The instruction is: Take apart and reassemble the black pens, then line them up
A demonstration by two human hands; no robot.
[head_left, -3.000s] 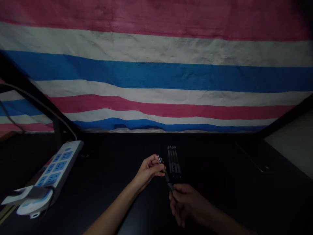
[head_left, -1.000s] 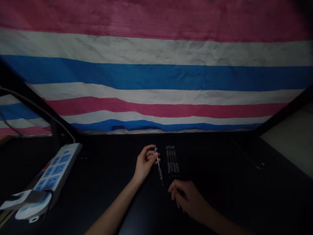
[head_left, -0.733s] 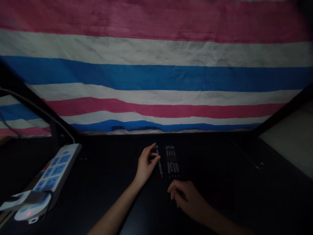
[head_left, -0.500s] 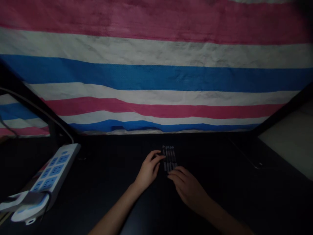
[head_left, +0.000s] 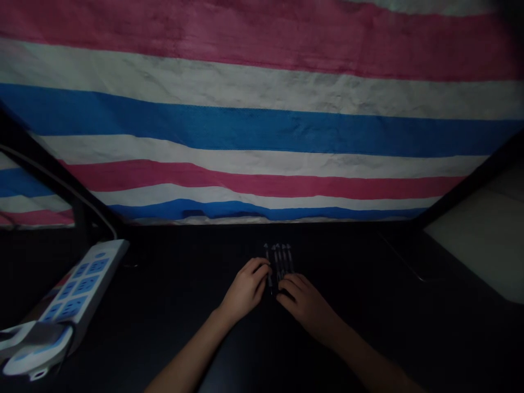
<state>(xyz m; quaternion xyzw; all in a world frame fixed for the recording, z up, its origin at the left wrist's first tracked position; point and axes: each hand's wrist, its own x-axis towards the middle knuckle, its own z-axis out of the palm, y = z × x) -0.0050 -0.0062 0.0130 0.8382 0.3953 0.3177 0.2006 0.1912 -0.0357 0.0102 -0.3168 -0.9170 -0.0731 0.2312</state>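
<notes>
Several slim, dark pens (head_left: 282, 256) lie side by side in a row on the black table, pointing away from me. One more pen (head_left: 267, 252) is a little apart at the left of that row. My left hand (head_left: 246, 285) has its fingertips closed on this separate pen, partly covering its middle. At the near right end of the row is my right hand (head_left: 305, 301), its bent fingers over the lower ends of the pens and its thumb apart from them. Dim light hides the pens' details and whether the right fingertips press on them.
A white power strip with blue socket panels (head_left: 84, 289) lies at the left, a plug and cable at its near end. Striped red, white and blue sheeting (head_left: 262, 131) hangs behind the black table (head_left: 245, 349). Dark frame bars slant down at both sides.
The leftmost pen has shifted left with my left hand, opening a gap from the row. My right hand has drawn slightly left. The view has shifted a little.
</notes>
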